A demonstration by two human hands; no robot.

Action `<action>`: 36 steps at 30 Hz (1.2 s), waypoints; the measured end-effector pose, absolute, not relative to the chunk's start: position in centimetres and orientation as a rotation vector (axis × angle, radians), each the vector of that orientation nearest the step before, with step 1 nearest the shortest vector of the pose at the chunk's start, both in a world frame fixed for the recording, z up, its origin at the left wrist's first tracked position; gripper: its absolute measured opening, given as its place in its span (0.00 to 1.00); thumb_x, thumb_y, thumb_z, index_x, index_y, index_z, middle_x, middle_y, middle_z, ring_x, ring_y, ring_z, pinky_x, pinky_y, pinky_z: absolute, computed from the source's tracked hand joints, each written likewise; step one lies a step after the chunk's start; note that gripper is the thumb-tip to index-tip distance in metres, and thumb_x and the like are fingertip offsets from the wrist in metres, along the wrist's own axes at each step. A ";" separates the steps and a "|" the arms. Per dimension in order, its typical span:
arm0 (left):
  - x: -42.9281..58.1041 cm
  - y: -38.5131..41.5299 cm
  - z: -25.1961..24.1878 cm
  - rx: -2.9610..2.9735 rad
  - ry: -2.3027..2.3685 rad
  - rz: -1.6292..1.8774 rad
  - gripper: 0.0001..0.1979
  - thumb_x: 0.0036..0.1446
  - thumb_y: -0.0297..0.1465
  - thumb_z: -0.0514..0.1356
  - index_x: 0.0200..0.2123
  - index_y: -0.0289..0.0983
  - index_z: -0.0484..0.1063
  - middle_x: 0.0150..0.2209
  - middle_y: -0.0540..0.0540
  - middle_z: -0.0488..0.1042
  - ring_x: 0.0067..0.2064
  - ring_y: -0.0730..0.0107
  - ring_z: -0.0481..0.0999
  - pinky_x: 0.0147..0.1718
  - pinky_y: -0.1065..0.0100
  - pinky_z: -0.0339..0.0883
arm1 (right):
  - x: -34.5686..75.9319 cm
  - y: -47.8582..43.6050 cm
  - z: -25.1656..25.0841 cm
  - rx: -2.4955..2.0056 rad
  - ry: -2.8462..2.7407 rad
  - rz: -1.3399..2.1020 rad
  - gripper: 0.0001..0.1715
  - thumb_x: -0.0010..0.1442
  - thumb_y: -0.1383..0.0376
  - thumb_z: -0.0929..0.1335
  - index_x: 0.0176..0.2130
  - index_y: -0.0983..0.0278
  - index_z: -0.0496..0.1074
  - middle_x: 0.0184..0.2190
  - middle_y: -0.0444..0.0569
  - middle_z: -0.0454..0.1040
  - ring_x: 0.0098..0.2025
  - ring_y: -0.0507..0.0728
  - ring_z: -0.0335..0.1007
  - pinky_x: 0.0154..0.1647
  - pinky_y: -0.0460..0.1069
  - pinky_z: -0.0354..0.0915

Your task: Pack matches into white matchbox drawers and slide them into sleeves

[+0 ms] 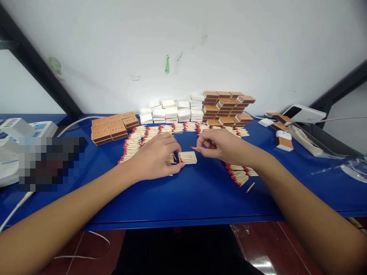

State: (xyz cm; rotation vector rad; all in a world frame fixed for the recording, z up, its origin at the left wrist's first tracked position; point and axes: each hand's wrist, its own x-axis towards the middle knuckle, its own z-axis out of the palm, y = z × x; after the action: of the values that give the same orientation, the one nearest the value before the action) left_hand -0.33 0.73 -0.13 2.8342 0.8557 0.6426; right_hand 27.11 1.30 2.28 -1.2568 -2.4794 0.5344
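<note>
A small white matchbox tray [187, 157] with several red-tipped matches lying in it sits on the blue table. Its left end is gripped between the thumb and fingers of my left hand [156, 156]. Just right of the tray, my right hand [216, 143] pinches a match [194, 148], its red head pointing left toward the tray. Rows of loose matches [132, 145] fan out in an arc behind and beside both hands, partly hidden by them. One single match [250, 187] lies apart at the right.
White trays [171, 111] and brown matchbox sleeves [226, 107] are stacked against the wall. Brown matchboxes [114, 128] stand at the left, near a power strip [43, 130] and a pixelated dark object [51, 164]. A white device [304, 114] and dark case [323, 139] lie right.
</note>
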 end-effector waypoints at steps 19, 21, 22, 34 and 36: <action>-0.2 0.5 0.1 2.833 0.849 0.640 0.09 0.68 0.38 0.66 0.43 0.38 0.78 0.41 0.42 0.80 0.49 0.52 0.79 0.55 0.51 0.72 | 29.9 2.2 3.4 -1.531 -2.459 0.238 0.10 0.67 0.62 0.69 0.33 0.61 0.78 0.30 0.50 0.77 0.31 0.58 0.69 0.34 0.54 0.57; -0.3 0.6 0.1 2.829 0.854 0.634 0.09 0.67 0.38 0.66 0.43 0.38 0.78 0.41 0.42 0.80 0.49 0.52 0.79 0.55 0.51 0.72 | 30.2 2.7 3.0 -1.561 -2.486 0.257 0.09 0.65 0.63 0.69 0.34 0.61 0.80 0.31 0.50 0.79 0.32 0.58 0.70 0.34 0.53 0.58; -0.3 0.6 0.1 2.828 0.856 0.633 0.10 0.67 0.38 0.67 0.44 0.38 0.78 0.41 0.42 0.81 0.49 0.52 0.79 0.55 0.51 0.72 | 30.2 2.9 2.8 -1.572 -2.498 0.264 0.08 0.65 0.63 0.70 0.35 0.61 0.80 0.31 0.50 0.79 0.32 0.58 0.70 0.34 0.53 0.58; -0.4 0.8 -0.1 2.833 0.849 0.650 0.11 0.67 0.38 0.68 0.44 0.36 0.78 0.44 0.41 0.80 0.51 0.51 0.79 0.56 0.52 0.72 | 29.4 3.2 2.3 -1.645 -2.486 0.317 0.06 0.65 0.66 0.70 0.35 0.62 0.78 0.29 0.47 0.76 0.31 0.57 0.70 0.34 0.51 0.59; -0.4 0.8 -0.1 2.836 0.851 0.647 0.11 0.67 0.38 0.68 0.44 0.36 0.78 0.44 0.41 0.80 0.51 0.51 0.78 0.55 0.52 0.72 | 29.5 3.2 2.3 -1.639 -2.477 0.308 0.05 0.66 0.65 0.70 0.37 0.62 0.78 0.29 0.47 0.76 0.31 0.57 0.70 0.34 0.51 0.58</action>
State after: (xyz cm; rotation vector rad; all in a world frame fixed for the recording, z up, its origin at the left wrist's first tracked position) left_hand -0.37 0.81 -0.14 2.8364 0.8510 0.6475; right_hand 29.46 3.17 2.28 -1.6393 -2.4775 0.3085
